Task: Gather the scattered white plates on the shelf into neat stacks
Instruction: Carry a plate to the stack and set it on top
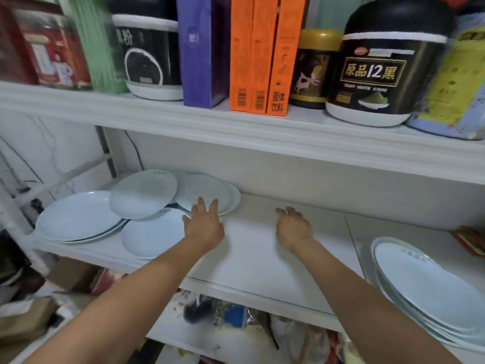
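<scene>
Several white plates lie scattered and overlapping at the left of the white shelf (262,248). A large plate (76,215) is far left. A tilted plate (143,193) leans over it, and a front plate (152,236) sits by the shelf edge. At the back lies a small pile of plates (207,191). My left hand (203,223) is open, fingers spread, its fingertips over the near rim of that back pile. My right hand (295,227) hovers over bare shelf with fingers loosely curled, holding nothing. A stack of white plates (425,285) rests at the right front.
The upper shelf (236,127) overhangs close above, loaded with jars, orange boxes (258,53) and a purple box (202,48). A red item (469,239) lies at the back right. Clutter fills the lower shelf and the floor at left.
</scene>
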